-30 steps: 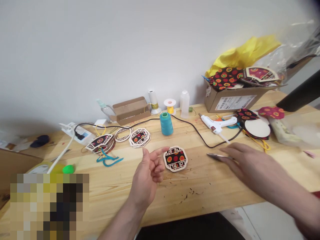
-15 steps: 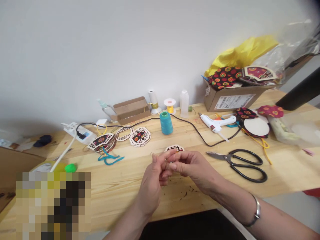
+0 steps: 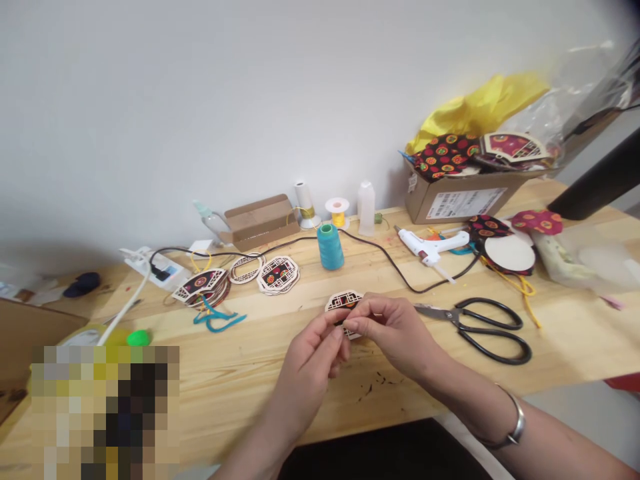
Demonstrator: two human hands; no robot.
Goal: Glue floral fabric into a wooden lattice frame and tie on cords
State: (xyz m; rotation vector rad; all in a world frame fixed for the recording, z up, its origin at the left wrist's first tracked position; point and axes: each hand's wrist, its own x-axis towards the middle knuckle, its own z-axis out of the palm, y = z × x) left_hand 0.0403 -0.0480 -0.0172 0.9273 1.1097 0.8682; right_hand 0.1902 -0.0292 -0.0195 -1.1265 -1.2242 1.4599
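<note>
My left hand point(image 3: 314, 353) and my right hand point(image 3: 395, 330) meet over the front middle of the table, fingertips pinched together. What they hold between them is too small to make out. Just behind the fingers lies a wooden lattice piece with dark patterned fabric point(image 3: 344, 299), partly covered by both hands. A cone of teal thread point(image 3: 331, 248) stands upright beyond it. To the right of my right hand, black-handled scissors point(image 3: 454, 316) lie flat, with the blade tip close to the wrist.
A white glue gun point(image 3: 433, 247) rests at the right with its black cord crossing the table. Behind it stands a cardboard box point(image 3: 467, 198) full of fabric pieces. Lattice pieces point(image 3: 278, 275), a fan-shaped stack point(image 3: 203, 287) and a power strip point(image 3: 167, 268) lie left.
My left thumb has come down from pointing up to press against the fingers. My right hand has shifted slightly right, and more of the lattice piece behind now shows.
</note>
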